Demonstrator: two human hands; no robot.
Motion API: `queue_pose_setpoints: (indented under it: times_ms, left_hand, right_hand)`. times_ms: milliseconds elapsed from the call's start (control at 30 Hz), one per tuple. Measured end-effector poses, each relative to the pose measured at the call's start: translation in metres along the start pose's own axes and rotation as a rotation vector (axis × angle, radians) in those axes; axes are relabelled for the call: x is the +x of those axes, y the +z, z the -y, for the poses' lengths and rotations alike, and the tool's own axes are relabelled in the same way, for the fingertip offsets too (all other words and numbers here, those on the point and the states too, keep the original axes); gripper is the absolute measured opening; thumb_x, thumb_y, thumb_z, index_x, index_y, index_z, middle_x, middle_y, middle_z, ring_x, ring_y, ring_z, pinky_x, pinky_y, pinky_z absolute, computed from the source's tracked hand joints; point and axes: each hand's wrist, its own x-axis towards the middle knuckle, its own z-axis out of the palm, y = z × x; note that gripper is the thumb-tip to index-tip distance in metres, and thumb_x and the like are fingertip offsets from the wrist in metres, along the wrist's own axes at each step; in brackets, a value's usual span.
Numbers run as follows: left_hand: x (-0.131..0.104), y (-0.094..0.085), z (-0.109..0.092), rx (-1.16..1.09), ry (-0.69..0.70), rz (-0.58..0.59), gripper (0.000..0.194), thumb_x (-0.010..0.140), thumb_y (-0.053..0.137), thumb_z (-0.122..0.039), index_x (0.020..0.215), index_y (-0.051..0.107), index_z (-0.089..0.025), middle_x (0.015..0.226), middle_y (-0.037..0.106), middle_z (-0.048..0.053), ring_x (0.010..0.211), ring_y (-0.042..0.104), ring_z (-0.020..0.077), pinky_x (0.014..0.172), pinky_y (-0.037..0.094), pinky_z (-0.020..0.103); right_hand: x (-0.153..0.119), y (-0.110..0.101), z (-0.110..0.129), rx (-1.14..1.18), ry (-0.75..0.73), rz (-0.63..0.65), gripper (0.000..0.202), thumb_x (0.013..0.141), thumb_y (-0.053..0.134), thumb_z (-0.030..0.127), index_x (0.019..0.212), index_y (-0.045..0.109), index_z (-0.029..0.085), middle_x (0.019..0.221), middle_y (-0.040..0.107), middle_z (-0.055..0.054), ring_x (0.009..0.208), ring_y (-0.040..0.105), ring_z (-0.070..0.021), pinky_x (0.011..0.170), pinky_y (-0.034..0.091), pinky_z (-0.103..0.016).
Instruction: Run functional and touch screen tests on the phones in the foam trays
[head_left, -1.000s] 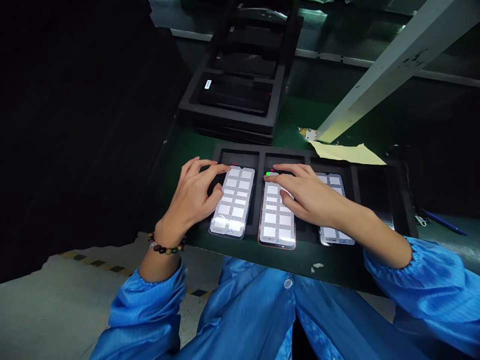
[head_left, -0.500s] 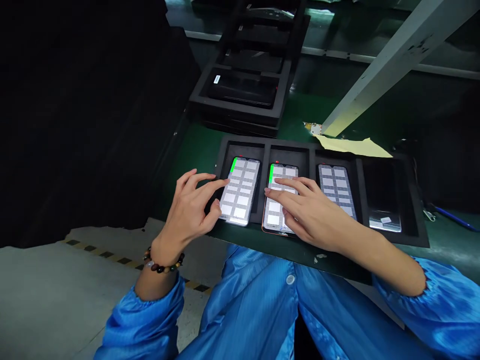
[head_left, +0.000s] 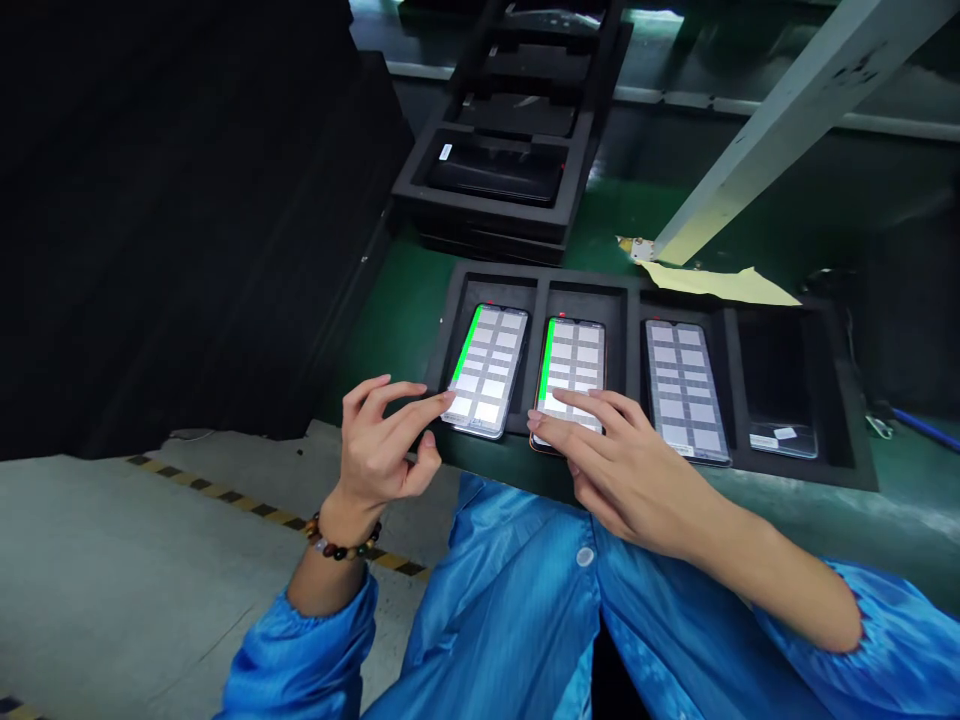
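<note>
Two lit smartphones lie under my fingers, each screen showing a grid of pale blocks with a green strip down its left edge. My left hand (head_left: pixel 394 440) is open, its index fingertip at the lower left edge of the left smartphone (head_left: pixel 491 360). Over the lower left of the middle smartphone (head_left: pixel 576 350), my right hand (head_left: pixel 626 455) is open with fingers stretched out on the screen. A third lit smartphone (head_left: pixel 686 385), with the grid but no green, rests to the right. All are in or on a black foam tray (head_left: pixel 544 285); a dark-screened smartphone (head_left: pixel 780 390) sits in its rightmost compartment.
Behind stands a stack of foam trays (head_left: pixel 480 215) holding dark phones. A grey post (head_left: pixel 750 150) slants up from the green table (head_left: pixel 615 200), with yellow paper (head_left: pixel 724 284) at its foot. A blue cable (head_left: pixel 926 425) lies at right. A black curtain (head_left: pixel 187 220) hangs at left.
Both hands have slid down along the left edges of their screens. The green strips on the left and middle smartphones have grown longer downward. The view has shifted slightly.
</note>
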Motion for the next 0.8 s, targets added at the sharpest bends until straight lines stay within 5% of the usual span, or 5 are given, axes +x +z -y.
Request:
queue_pose_setpoints:
  times_ms: [433,800]
  left_hand:
    - [-0.016,-0.001,-0.007,0.029,0.042,-0.132,0.054,0.085,0.058,-0.017,0.136,0.075,-0.025,0.096,0.087,0.002,0.092,0.074,0.0289,0.097,0.047,0.051]
    - [0.007,0.004,-0.036,-0.083,0.024,0.023,0.075,0.079,0.057,-0.017,0.152,0.064,-0.033,0.105,0.087,0.0,0.098,0.074,0.0311,0.101,0.046,0.056]
  right_hand:
    - [-0.014,0.01,0.009,0.057,-0.003,-0.082,0.056,0.105,0.047,0.014,0.161,0.05,0.012,0.152,0.071,-0.007,0.151,0.049,-0.0335,0.122,0.036,-0.056]
    - [-0.063,0.001,0.005,0.081,0.13,-0.124,0.064,0.103,0.047,0.01,0.166,0.045,0.019,0.141,0.077,-0.005,0.155,0.046,-0.0303,0.124,0.031,-0.052]
